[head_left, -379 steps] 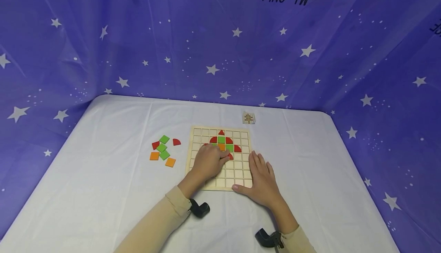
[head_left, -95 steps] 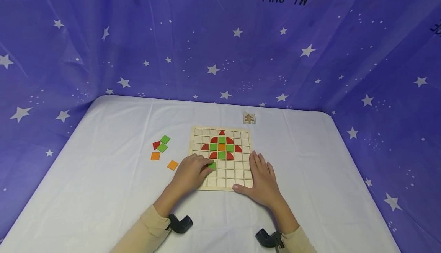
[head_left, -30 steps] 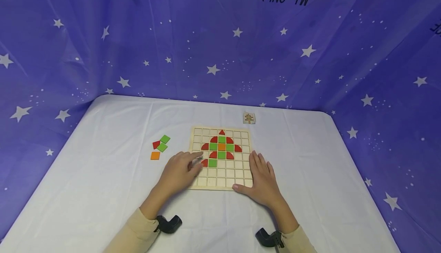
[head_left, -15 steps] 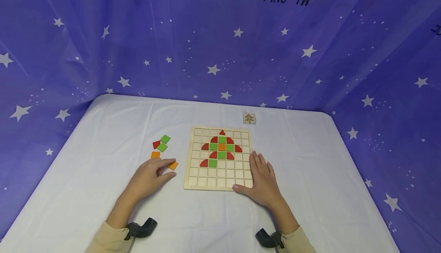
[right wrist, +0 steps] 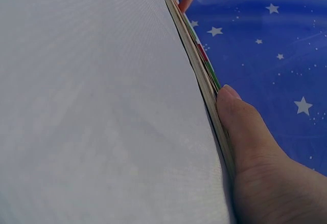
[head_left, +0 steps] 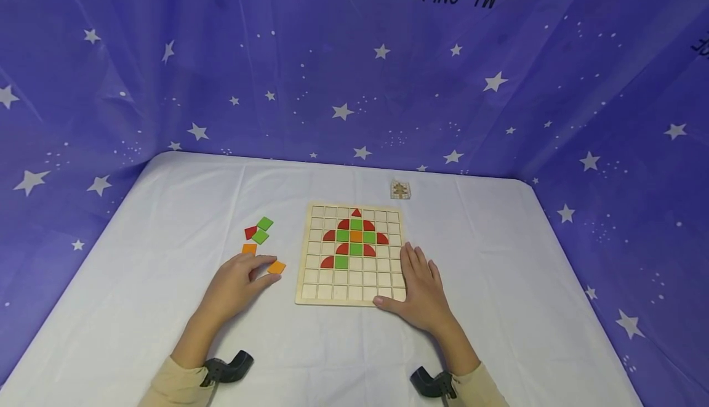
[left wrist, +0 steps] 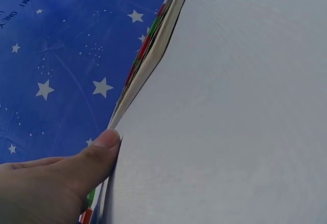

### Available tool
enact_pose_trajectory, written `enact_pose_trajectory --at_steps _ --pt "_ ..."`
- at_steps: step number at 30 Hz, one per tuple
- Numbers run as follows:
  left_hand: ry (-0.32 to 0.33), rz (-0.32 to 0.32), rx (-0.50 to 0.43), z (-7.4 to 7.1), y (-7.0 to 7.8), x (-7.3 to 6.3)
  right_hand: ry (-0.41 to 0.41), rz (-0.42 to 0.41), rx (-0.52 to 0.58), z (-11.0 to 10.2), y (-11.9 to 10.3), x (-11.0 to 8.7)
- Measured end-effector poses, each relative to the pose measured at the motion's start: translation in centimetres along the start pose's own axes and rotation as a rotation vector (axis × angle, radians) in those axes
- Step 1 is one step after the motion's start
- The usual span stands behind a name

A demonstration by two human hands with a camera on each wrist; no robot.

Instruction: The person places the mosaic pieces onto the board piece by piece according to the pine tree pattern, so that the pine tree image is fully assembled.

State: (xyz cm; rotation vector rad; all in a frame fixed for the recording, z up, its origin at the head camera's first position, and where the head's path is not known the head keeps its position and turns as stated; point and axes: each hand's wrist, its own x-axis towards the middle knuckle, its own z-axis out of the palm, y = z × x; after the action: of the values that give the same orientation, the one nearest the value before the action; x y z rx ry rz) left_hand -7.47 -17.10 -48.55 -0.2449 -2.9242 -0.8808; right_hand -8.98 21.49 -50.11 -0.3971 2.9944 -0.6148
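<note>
The left hand (head_left: 235, 281) has its thumb and index finger at opposite edges of an orange square tile (head_left: 277, 268), which lies on the tablecloth left of the wooden grid board (head_left: 324, 295). In the left wrist view, the thumb (left wrist: 107, 139) is low against the cloth. The right hand (head_left: 421, 290) lies flat with spread fingers along the board's right edge, its thumb at the front edge. A stepped pattern fills part of the board: red rounded tiles, green squares (head_left: 341, 262), an orange square (head_left: 356, 236) and a red triangle (head_left: 356, 213) on top.
Left of the board lie a second orange tile (head_left: 249, 249), partly behind the left hand, two green tiles (head_left: 260, 236) and a red tile (head_left: 251, 233). A small tree-pattern card (head_left: 400, 189) lies behind the board. A purple starry curtain (head_left: 310, 87) borders the white table (head_left: 487, 241).
A green square and several red rounded tiles have come onto the board. The left hand has left the board and moved left to the orange tile. The right hand has stayed in place.
</note>
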Motion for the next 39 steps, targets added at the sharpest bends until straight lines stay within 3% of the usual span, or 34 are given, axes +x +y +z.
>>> enact_pose_trajectory --at_steps 6,12,16,24,30,39 --pt "0.021 0.011 0.011 -0.1 -0.2 0.0 -0.015 0.01 0.011 -0.3 -0.2 0.0" --pt "-0.033 0.026 0.004 -0.2 -0.4 -0.2 -0.015 0.008 0.014 -0.4 -0.4 0.0" --pt "-0.036 0.009 -0.021 -0.3 -0.4 -0.2 -0.015 0.009 0.019 -0.5 -0.5 0.0" --pt "0.05 0.042 -0.097 0.2 0.0 0.0 -0.018 0.011 0.015 -0.5 -0.4 0.0" --pt "0.032 0.055 -0.148 0.9 1.9 0.8 -0.014 0.008 0.005 -0.4 -0.2 0.0" --pt "-0.03 0.137 -0.131 3.0 6.5 3.0 -0.008 0.008 0.013 -0.3 -0.4 0.0"
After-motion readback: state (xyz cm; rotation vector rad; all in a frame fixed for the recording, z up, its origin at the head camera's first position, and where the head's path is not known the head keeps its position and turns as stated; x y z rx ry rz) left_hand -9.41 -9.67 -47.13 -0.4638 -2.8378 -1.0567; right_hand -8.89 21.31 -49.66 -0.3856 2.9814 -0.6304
